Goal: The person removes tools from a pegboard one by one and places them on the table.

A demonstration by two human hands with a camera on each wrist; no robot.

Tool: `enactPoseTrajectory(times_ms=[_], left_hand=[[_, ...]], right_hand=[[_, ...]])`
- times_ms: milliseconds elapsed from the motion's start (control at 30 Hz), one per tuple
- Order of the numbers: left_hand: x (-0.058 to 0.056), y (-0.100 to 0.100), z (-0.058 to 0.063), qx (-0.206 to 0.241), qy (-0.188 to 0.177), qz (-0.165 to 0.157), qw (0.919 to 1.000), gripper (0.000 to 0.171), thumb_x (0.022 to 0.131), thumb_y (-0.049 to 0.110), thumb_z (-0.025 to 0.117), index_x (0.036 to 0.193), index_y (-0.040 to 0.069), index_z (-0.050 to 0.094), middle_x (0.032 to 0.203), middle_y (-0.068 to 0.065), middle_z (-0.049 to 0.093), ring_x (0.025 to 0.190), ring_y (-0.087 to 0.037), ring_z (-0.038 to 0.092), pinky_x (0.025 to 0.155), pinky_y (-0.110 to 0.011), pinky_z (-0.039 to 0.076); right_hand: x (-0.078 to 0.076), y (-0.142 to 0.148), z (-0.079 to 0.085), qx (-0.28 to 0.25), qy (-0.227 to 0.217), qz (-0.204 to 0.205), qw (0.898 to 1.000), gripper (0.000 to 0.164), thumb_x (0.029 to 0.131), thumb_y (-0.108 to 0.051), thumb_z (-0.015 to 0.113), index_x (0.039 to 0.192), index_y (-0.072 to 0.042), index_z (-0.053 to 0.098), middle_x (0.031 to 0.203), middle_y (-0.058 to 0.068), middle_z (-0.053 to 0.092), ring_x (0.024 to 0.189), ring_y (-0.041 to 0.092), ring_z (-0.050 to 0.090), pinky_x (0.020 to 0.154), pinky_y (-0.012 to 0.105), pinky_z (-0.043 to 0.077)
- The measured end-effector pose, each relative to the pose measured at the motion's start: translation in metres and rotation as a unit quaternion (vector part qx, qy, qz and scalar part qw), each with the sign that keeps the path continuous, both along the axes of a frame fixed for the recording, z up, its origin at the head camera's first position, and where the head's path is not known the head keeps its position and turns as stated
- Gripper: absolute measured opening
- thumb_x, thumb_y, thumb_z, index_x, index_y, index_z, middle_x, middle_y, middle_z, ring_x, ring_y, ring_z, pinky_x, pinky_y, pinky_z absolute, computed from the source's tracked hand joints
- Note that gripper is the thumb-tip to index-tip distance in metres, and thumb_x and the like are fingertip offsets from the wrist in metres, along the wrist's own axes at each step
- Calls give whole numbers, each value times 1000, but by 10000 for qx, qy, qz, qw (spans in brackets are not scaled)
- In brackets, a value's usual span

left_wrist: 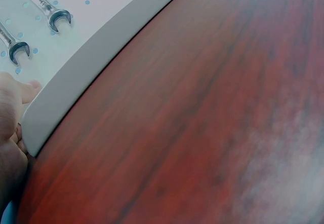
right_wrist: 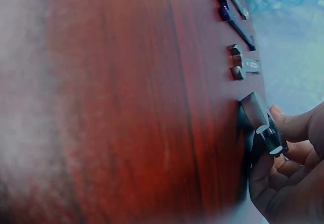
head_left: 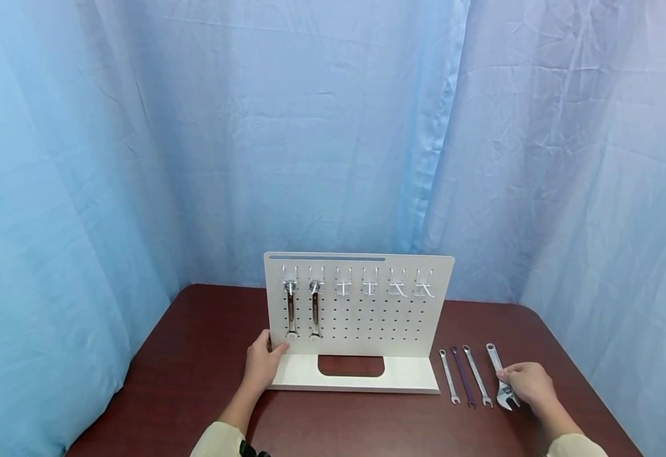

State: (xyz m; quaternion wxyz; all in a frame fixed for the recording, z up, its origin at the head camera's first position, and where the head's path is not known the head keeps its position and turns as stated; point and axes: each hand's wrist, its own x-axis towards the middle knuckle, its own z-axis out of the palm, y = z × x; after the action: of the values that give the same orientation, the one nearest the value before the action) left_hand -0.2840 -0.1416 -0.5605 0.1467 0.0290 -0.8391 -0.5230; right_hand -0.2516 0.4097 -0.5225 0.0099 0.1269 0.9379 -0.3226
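Observation:
My left hand (head_left: 261, 364) grips the lower left edge of a white pegboard stand (head_left: 361, 349), thumb on the front face. Two combination wrenches with dark handle sections, one on the far left (head_left: 291, 311) and one beside it (head_left: 315, 311), hang from the board's hooks. Over at the right, my right hand (head_left: 530, 383) pinches a silver adjustable wrench (head_left: 504, 395) near its head. In the right wrist view the head of this adjustable wrench (right_wrist: 254, 110) looks tilted, with thumb and fingers on either side. Part of its handle is hidden there.
Left of the adjustable wrench lie a small silver wrench (head_left: 449, 377), a purple wrench (head_left: 463, 377) and another silver wrench (head_left: 478, 376). Several white hooks (head_left: 369, 285) line the board's upper part. Blue curtains (head_left: 310, 139) surround the dark red wooden table (head_left: 207, 343).

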Motion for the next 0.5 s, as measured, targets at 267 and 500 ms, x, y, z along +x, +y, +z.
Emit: enactPoseTrajectory(times_ms=[267,500], left_hand=[[0,0,2,45,-14,13,10000,25,94,13,74,114,5,62,111,-14,70,91,-23,61,72,-37,49],[2,0,1,-29,24,8,10000,26,94,12,73,116,3,63,111,-15,69,94,-24,62,74,-39,49]], right_hand=[[-5,-7,2,452,48,33,9990,29,95,-17,67,70,-3,68,65,3,60,62,21,52,55,37,41],[-3,-13,-4,720,-106,-144,9972,39,94,-18,69,57,-13,55,53,-1,49,51,18,45,48,34,37]])
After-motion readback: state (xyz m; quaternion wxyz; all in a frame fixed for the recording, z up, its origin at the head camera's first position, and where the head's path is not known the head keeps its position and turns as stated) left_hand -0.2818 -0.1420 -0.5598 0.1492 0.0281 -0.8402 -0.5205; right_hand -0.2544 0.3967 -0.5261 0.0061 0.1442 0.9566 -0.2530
